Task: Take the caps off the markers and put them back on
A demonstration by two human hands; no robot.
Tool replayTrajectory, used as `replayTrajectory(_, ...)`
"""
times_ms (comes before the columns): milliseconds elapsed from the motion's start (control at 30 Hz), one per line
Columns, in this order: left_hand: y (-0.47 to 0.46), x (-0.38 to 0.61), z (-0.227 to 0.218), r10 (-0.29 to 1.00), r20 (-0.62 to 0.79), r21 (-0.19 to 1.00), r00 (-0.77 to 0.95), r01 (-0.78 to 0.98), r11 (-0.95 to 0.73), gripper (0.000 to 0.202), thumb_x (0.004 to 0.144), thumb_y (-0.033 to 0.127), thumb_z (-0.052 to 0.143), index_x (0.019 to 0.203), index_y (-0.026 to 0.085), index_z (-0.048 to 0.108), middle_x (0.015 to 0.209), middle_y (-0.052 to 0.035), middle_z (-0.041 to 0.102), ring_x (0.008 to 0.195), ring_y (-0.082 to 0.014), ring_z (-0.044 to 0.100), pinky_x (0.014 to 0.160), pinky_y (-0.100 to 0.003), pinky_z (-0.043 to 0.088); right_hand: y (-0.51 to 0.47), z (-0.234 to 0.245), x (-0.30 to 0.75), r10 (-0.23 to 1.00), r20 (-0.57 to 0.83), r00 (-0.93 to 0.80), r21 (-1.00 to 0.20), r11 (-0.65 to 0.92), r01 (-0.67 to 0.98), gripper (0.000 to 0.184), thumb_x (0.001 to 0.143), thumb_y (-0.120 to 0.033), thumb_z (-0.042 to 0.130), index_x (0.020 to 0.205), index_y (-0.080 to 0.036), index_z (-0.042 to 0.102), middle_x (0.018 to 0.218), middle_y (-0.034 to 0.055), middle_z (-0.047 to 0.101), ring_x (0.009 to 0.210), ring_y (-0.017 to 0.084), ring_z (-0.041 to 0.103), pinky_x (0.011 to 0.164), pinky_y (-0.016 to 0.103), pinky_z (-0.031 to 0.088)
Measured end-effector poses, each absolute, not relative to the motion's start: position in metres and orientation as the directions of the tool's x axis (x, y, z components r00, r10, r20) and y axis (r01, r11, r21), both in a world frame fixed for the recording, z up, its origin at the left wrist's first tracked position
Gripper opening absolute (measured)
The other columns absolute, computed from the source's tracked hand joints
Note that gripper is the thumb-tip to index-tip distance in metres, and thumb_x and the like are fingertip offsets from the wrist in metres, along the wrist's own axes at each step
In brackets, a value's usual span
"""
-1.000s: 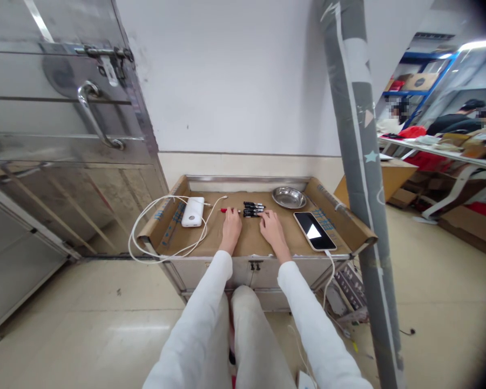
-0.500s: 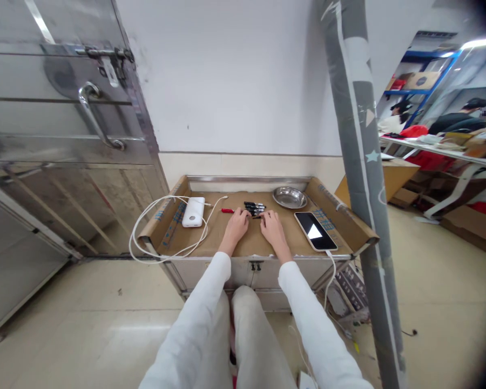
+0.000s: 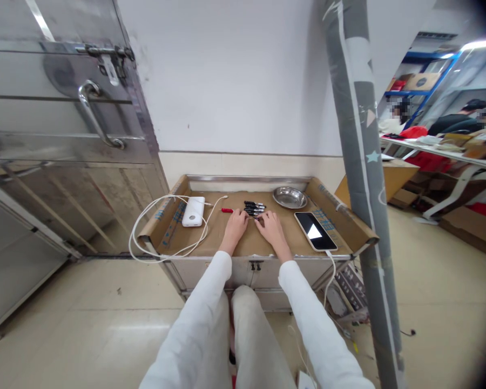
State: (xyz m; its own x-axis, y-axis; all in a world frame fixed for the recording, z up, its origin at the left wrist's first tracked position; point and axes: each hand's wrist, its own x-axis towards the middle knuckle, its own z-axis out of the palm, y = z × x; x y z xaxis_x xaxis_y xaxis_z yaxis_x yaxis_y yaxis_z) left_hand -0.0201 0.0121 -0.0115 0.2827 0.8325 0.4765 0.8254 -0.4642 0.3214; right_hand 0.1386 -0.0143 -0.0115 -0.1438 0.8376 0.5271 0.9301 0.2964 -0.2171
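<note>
Several black marker pens (image 3: 254, 205) lie side by side on the cardboard-lined top (image 3: 214, 237) of a small cabinet. Just in front of them, my left hand (image 3: 235, 227) and my right hand (image 3: 272, 231) face each other with bent fingers. Both pinch the ends of a thin dark piece that looks like a black marker pen (image 3: 252, 217), largely covered by the fingertips. Left of the pens, a red marker (image 3: 227, 210) rests near my left fingers.
A steel bowl (image 3: 290, 198) stands at the back right, with a smartphone (image 3: 316, 231) on a cable before it. At left sit a white power bank (image 3: 193, 212) and its looped cable (image 3: 135, 232). A wrapped grey pole (image 3: 362, 162) leans at the right. People sit at a table beyond.
My right hand has shifted slightly left, so its fingertips are closer to those of my left hand. The marker row and the other items stay put.
</note>
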Motion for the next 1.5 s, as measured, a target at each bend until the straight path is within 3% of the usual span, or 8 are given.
replayTrajectory(233, 0.009, -0.020, -0.009, 0.834, 0.474, 0.334, 0.282, 0.819, -0.467, 0.009, 0.090, 0.019, 0.048, 0.093, 0.016, 0.056, 0.096, -0.0075, 0.056, 0.096, -0.0190, 0.054, 0.091, -0.035, 0.043, -0.012, -0.012, 0.140, 0.827, 0.540, -0.157, -0.189, 0.301, 0.935, 0.016, 0.089, -0.024, 0.045, 0.092, -0.019, 0.060, 0.093, 0.0092, 0.058, 0.089, 0.023, 0.050, 0.081, 0.034, 0.040)
replayTrajectory(700, 0.011, -0.022, -0.008, 0.799, 0.479, 0.363, 0.364, 0.746, -0.558, 0.005, 0.089, 0.017, 0.051, 0.091, 0.016, 0.056, 0.097, -0.0067, 0.060, 0.097, -0.0189, 0.055, 0.094, -0.035, 0.042, -0.013, -0.007, 0.140, 0.824, 0.522, -0.220, -0.281, 0.409, 0.868, 0.018, 0.091, -0.018, 0.040, 0.092, -0.017, 0.058, 0.093, 0.0081, 0.062, 0.088, 0.022, 0.051, 0.083, 0.033, 0.040)
replayTrajectory(933, 0.007, -0.022, -0.002, 0.792, 0.461, 0.423, 0.400, 0.686, -0.592, 0.007, 0.088, 0.018, 0.052, 0.090, 0.018, 0.058, 0.094, -0.0057, 0.062, 0.093, -0.0183, 0.057, 0.089, -0.033, 0.045, -0.014, -0.006, 0.140, 0.805, 0.529, -0.267, -0.301, 0.472, 0.829, 0.018, 0.091, -0.022, 0.044, 0.096, -0.020, 0.061, 0.097, 0.0068, 0.063, 0.093, 0.021, 0.053, 0.083, 0.033, 0.042)
replayTrajectory(1033, 0.006, -0.022, 0.000, 0.785, 0.469, 0.406, 0.405, 0.690, -0.599, 0.010, 0.089, 0.019, 0.049, 0.092, 0.018, 0.059, 0.097, -0.0066, 0.063, 0.097, -0.0191, 0.057, 0.091, -0.034, 0.044, -0.016, -0.003, 0.139, 0.805, 0.536, -0.253, -0.279, 0.452, 0.847, 0.020, 0.092, -0.024, 0.044, 0.096, -0.020, 0.062, 0.096, 0.0072, 0.063, 0.093, 0.022, 0.052, 0.084, 0.034, 0.042)
replayTrajectory(1200, 0.002, -0.020, 0.003, 0.778, 0.465, 0.345, 0.422, 0.723, -0.598, 0.031, 0.090, 0.020, 0.045, 0.121, 0.023, 0.052, 0.127, -0.0076, 0.055, 0.122, -0.0194, 0.046, 0.104, -0.039, 0.033, -0.023, 0.003, 0.136, 0.787, 0.594, -0.166, -0.219, 0.357, 0.908, 0.025, 0.094, -0.025, 0.038, 0.099, -0.019, 0.062, 0.097, 0.0090, 0.064, 0.092, 0.023, 0.051, 0.085, 0.034, 0.039)
replayTrajectory(1300, 0.000, -0.020, 0.004, 0.787, 0.420, 0.321, 0.451, 0.737, -0.594, 0.038, 0.090, 0.025, 0.047, 0.128, 0.026, 0.047, 0.130, -0.0061, 0.054, 0.124, -0.0200, 0.044, 0.106, -0.040, 0.028, -0.025, 0.004, 0.136, 0.784, 0.609, -0.119, -0.203, 0.299, 0.932, 0.026, 0.095, -0.025, 0.037, 0.099, -0.018, 0.062, 0.095, 0.0097, 0.064, 0.091, 0.023, 0.051, 0.083, 0.034, 0.037)
replayTrajectory(1400, -0.002, -0.020, 0.004, 0.804, 0.408, 0.296, 0.432, 0.771, -0.564, 0.032, 0.089, 0.032, 0.050, 0.121, 0.027, 0.054, 0.120, -0.0059, 0.058, 0.115, -0.0224, 0.047, 0.102, -0.041, 0.031, -0.026, 0.003, 0.138, 0.779, 0.622, -0.081, -0.193, 0.252, 0.948, 0.027, 0.094, -0.024, 0.037, 0.098, -0.018, 0.063, 0.092, 0.0101, 0.064, 0.089, 0.024, 0.051, 0.081, 0.034, 0.036)
replayTrajectory(1500, -0.001, -0.020, 0.003, 0.810, 0.401, 0.271, 0.428, 0.789, -0.552, 0.020, 0.089, 0.035, 0.051, 0.102, 0.024, 0.062, 0.110, -0.0062, 0.060, 0.109, -0.0229, 0.048, 0.098, -0.041, 0.032, -0.025, 0.002, 0.138, 0.789, 0.613, -0.031, -0.209, 0.200, 0.957, 0.028, 0.094, -0.023, 0.037, 0.096, -0.018, 0.064, 0.087, 0.0109, 0.065, 0.087, 0.024, 0.051, 0.079, 0.034, 0.035)
